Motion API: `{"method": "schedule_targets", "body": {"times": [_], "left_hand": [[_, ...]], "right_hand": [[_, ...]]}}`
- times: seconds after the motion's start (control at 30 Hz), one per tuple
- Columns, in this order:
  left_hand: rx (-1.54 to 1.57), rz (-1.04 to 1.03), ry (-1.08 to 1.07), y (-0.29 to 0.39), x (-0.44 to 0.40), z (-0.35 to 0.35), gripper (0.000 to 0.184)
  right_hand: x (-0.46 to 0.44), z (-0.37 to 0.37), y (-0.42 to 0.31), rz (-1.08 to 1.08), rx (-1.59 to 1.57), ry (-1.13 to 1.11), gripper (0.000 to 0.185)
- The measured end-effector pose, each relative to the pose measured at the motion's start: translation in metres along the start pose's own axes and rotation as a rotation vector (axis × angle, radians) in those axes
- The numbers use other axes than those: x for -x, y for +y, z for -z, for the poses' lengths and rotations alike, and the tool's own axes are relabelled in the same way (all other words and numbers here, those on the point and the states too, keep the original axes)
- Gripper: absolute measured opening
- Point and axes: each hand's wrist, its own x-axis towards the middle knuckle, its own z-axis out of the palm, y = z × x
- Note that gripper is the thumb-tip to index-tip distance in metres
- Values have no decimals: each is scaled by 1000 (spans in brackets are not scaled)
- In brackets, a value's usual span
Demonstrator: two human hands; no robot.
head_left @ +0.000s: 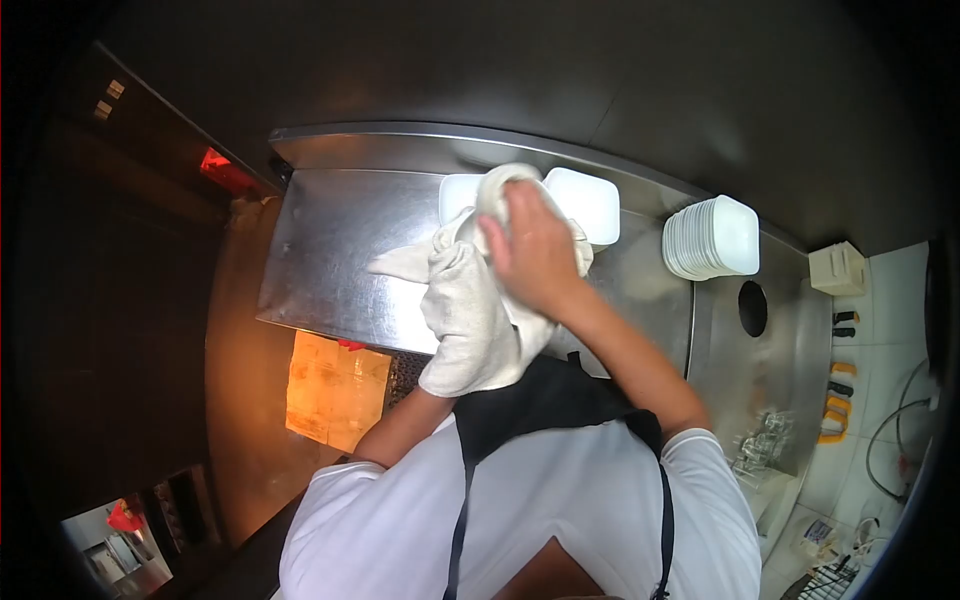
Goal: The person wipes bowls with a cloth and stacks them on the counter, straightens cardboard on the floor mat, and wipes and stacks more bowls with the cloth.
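1. Right hand [535,245]: blurred, pressed to the upper folds of the cloth [465,320], thumb apart from the fingers; impossible to tell whether clasping the fabric or only bearing on it.
2. Left hand: hidden under the cloth, with only bare forearm [405,425] emerging below; grip impossible to tell.
3. Below and left of right hand: the cloth, bunched and draped, one loose corner out to the left. Possibly wrapped around something; impossible to see.
4. Close beyond right hand, on the table [340,225]: left dish [458,190] and right dish [590,200], both white, both partly covered by cloth or hand.
5. Farther right of right hand: stack [735,235] of white dishes, leaning, near a dark hole [753,309].
6. Likeliest trouble, by judgement: a nudge to right dish from a wide sweep of knuckles; a drag on left dish from loose folds; a slip of anything wrapped, from weak hold through thick fabric.
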Motion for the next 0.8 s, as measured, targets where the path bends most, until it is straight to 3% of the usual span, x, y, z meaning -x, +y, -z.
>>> {"method": "schedule_targets", "body": {"times": [0.03,0.07,0.1,0.17,0.2,0.27,0.37,0.43,0.5,0.53,0.6,0.63,0.7,0.77,0.8], "left_hand": [[73,53,-60,-5,-5,7,32],[-84,-6,-71,-3,-12,15,29],[-240,-64,-79,12,-10,-3,28],[-236,-95,-25,34,27,-65,39],[-636,-183,-154,34,6,-38,40],[-1077,-283,-256,29,-19,7,41],[-1197,-331,-174,14,-9,-17,41],[-1280,-362,-122,12,3,-40,42],[-714,-205,-51,32,21,-90,43],[-434,-158,4,42,30,-116,44],[-987,-341,184,41,26,-107,43],[-1259,-439,275,43,23,-102,43],[-1372,-578,239,51,16,-89,35],[-1062,-640,-10,75,14,-75,23],[-1796,-724,-231,87,24,-80,18]], "right_hand": [[7,-3,-6,-50,-77,-140,38],[18,-8,-1,-26,-148,-251,36],[24,-3,-4,-50,-196,-387,31],[24,14,-2,83,-113,-601,24],[28,16,9,18,35,-577,21],[16,24,24,-83,180,-441,20],[-1,12,5,-94,91,-105,22],[9,6,-8,16,-75,-200,25],[22,14,-2,81,-120,-564,23],[28,22,-1,142,-96,-539,22],[36,41,4,267,-45,-490,19],[39,46,9,320,-9,-358,23],[44,54,20,436,62,-100,34],[47,47,23,336,-126,20,35],[45,39,19,253,-259,87,34]]}}
